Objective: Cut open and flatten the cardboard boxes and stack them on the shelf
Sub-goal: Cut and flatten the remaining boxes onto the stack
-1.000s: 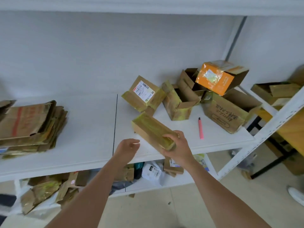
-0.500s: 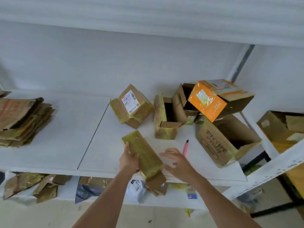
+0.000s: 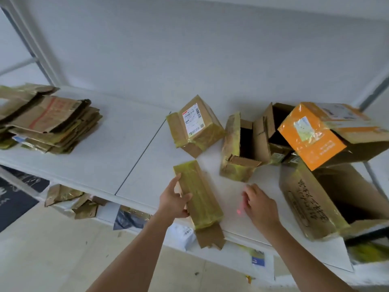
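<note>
Taped box (image 3: 197, 197): long, narrow, wrapped in yellowish tape; lies near the front edge of the white shelf (image 3: 101, 152), one brown flap hanging over that edge.
Left hand (image 3: 174, 202): grips the box's left long side, thumb stretched along the edge, fingers curled over the top face.
Right hand (image 3: 260, 206): just right of the box, not touching it; fingers loosely bent, reaching down onto the pink cutter (image 3: 240, 209), which is blurred and mostly hidden. Whether the fingers have closed on it cannot be told.
Other boxes on the shelf, counted: five. A sealed labelled box (image 3: 194, 127) behind the taped one; an open taped box (image 3: 239, 150) to its right; an open brown box (image 3: 271, 131) further back; an orange box (image 3: 311, 135) tilted on top; a large box with handwriting (image 3: 309, 203) lying on its side at far right.
Flattened cardboard: one stack (image 3: 46, 121) at the shelf's left end, well apart from the boxes.
Lower level: crumpled cardboard scraps (image 3: 71, 199) and some packets, exact count unclear.
</note>
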Demonstrator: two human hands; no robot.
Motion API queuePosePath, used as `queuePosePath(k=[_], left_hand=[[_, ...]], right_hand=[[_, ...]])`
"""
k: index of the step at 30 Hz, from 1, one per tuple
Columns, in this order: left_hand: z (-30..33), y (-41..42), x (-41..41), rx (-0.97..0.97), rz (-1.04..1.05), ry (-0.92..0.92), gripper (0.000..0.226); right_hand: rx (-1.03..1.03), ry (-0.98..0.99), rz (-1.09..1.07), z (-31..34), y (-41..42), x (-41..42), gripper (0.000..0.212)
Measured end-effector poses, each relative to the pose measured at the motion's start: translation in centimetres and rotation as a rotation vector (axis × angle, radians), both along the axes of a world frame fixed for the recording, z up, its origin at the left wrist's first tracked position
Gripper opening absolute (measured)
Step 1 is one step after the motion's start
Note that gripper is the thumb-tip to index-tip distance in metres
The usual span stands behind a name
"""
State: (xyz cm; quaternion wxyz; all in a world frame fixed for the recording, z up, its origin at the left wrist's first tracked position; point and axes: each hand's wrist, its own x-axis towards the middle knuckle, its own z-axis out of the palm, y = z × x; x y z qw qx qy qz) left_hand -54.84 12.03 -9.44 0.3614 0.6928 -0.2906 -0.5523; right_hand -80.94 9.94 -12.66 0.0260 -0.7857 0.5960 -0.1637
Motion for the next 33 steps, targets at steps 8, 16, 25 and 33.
queuePosePath(k=[8, 16, 25, 33], left_hand=[[-0.5, 0.7, -0.2, -0.035, 0.09, 0.035, 0.065], [-1.6, 0.5, -0.4, -0.086, 0.091, 0.006, 0.066], [-1.4, 0.6, -0.3, -0.066, 0.093, 0.044, 0.068], [-0.6, 1.0, -0.5, -0.054, 0.096, 0.052, 0.066]], right_hand=[[0.149, -0.923, 0.197, 3.2, -3.5, 11.4, 0.015], [0.231, -0.969, 0.126, 0.8, -5.4, 14.8, 0.01], [0.22, -0.869, 0.164, 0.5, -5.5, 14.7, 0.008], [0.349, -0.837, 0.177, 1.6, -6.0, 14.5, 0.016]])
